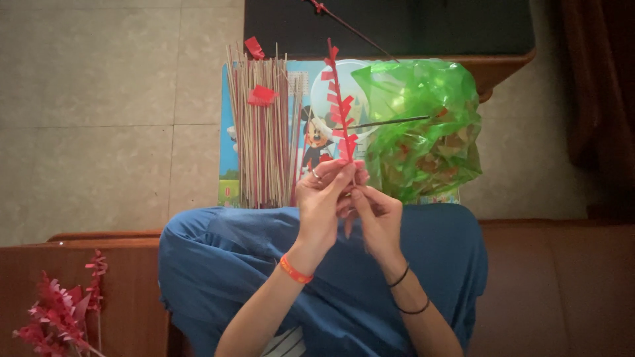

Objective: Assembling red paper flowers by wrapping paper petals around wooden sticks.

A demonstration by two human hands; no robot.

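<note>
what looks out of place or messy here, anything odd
Little stands out. Two loose red paper scraps lie on top of the bundle of thin sticks, and one dark stick pokes sideways out of the green plastic bag.

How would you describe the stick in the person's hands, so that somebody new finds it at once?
Start at the green plastic bag on the low table. Just left of it, both hands, left hand and right hand, hold one upright stick. Unlike the bare sticks bundled further left, it carries red paper fringe.
</note>
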